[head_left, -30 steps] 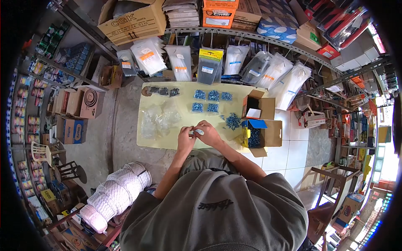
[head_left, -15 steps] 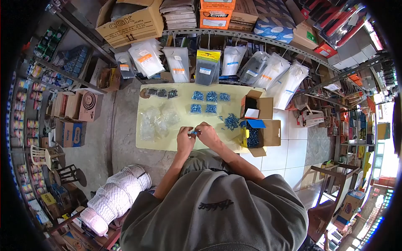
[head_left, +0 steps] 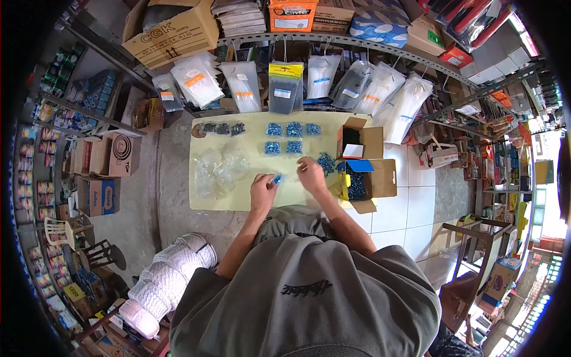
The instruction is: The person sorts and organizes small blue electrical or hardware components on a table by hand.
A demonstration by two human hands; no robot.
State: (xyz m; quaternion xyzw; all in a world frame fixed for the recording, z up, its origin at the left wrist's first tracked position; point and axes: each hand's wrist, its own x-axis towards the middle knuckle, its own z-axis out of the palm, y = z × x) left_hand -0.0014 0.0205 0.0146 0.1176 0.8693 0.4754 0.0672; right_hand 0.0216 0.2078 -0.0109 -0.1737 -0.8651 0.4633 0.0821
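Note:
My left hand (head_left: 263, 191) is closed, pinching a small clear plastic bag (head_left: 277, 178) with a few blue pieces inside, just above the pale yellow table (head_left: 238, 199). To its right, my right hand (head_left: 311, 176) is apart from the bag, close to a loose pile of small blue pieces (head_left: 326, 162). Its fingers look curled but are blurred, and what they may hold does not show. Several filled bags of blue pieces (head_left: 294, 129) lie in two rows beyond my hands. An open box (head_left: 356, 185) holding many more blue pieces stands right of the pile.
Clear plastic bags (head_left: 209, 175) lie spread on the table's left. Small bags with dark contents (head_left: 222, 128) sit at its far left corner. Another open carton (head_left: 353, 149) stands at the right edge. Packs of cable ties (head_left: 286, 89) hang from the shelf behind.
My right hand has left the bag and moved right and away from me, towards the loose pile. My left hand still holds the bag. The camera view has shifted slightly.

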